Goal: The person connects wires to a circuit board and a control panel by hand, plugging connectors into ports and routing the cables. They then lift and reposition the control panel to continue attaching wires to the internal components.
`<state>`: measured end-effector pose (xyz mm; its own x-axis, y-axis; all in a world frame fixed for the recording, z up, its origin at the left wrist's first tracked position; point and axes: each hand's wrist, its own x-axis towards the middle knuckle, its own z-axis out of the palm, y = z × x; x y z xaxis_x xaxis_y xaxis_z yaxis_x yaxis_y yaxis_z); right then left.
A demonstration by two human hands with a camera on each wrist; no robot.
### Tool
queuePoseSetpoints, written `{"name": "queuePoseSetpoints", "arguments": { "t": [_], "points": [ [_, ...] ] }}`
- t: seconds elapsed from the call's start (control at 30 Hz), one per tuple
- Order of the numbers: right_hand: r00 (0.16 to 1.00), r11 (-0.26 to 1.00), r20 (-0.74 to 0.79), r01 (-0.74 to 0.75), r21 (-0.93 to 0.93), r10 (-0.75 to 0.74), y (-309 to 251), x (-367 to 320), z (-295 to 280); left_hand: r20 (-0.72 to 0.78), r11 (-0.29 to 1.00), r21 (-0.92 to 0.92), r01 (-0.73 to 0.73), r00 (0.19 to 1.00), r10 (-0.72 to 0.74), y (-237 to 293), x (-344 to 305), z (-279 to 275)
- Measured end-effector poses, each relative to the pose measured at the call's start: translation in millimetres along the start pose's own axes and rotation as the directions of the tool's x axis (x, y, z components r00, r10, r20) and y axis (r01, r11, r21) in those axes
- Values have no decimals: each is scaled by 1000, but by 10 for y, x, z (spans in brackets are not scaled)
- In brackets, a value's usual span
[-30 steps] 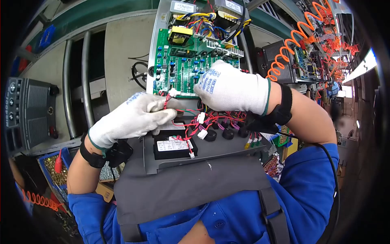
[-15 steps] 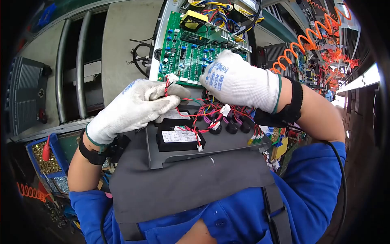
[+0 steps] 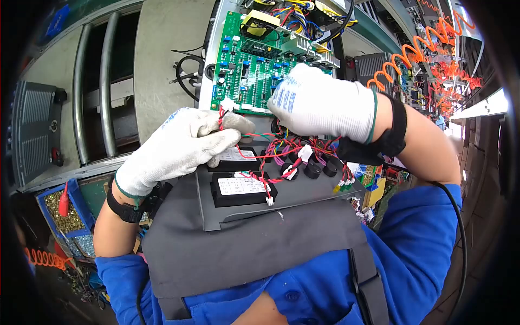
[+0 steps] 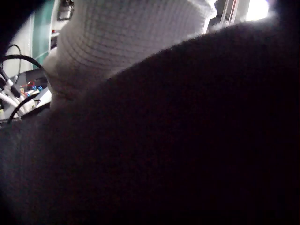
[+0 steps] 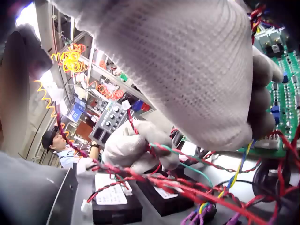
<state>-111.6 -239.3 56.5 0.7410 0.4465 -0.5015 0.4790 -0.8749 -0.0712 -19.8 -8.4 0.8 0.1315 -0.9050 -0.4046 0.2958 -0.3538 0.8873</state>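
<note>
My left hand (image 3: 216, 132), in a white glove, pinches a twisted red wire whose white connector (image 3: 228, 104) sits at the lower edge of the green circuit board (image 3: 244, 65). The same hand (image 5: 136, 147) shows in the right wrist view, gripping red wires. My gloved right hand (image 3: 281, 111) lies over the board's lower right corner, its fingers (image 5: 262, 93) curled on the wire bundle (image 3: 281, 149) that runs down to the grey panel (image 3: 303, 197). Two black labelled modules (image 3: 241, 189) and black knobs (image 3: 313, 169) sit on that panel. The left wrist view shows only glove (image 4: 126, 37) and darkness.
A metal chassis (image 3: 208, 65) holds the board, with more wiring at its top (image 3: 287, 13). A blue bin of screws (image 3: 62, 208) is at the lower left and a grey unit (image 3: 32, 135) at far left. Orange coiled cords (image 3: 411, 54) hang at the right.
Both hands keep their holds. The left hand has brought the white connector a little nearer the board's edge, and the loose connectors on the panel have swung slightly right.
</note>
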Motion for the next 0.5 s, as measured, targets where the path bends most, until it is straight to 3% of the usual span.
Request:
{"name": "queuePoseSetpoints", "arguments": {
  "t": [0.07,0.13,0.2,0.3,0.33,0.37,0.4,0.43,0.5],
  "points": [
    [998,1000,-68,9,-17,-11,-20,-19,41,-1,1000,7,-4,1000,4,-9,-3,-8],
    [959,985,-227,156,-75,-169,-30,-45,46,3,1000,17,-8,1000,8,20,-6,7],
    [962,986,-219,160,-46,-167,-9,-4,65,-49,999,52,-14,999,16,99,-18,54],
    [959,990,-248,143,3,-137,-21,51,70,6,986,162,-24,1000,23,70,-15,-5],
    [986,998,-162,38,40,-31,-9,108,67,-21,997,67,45,999,-44,85,-45,14],
    [995,995,-72,-69,68,74,29,134,37,-57,992,53,-119,991,122,-7,-22,49],
    [993,989,11,-119,84,118,108,123,-35,-79,984,49,-170,982,173,5,-43,43],
    [982,968,-31,-176,177,184,158,34,-76,-107,974,40,-221,969,224,37,-61,39],
    [927,879,-247,-147,453,283,161,-209,-197,-152,984,45,-172,972,176,29,-130,-11]
  ]
}}
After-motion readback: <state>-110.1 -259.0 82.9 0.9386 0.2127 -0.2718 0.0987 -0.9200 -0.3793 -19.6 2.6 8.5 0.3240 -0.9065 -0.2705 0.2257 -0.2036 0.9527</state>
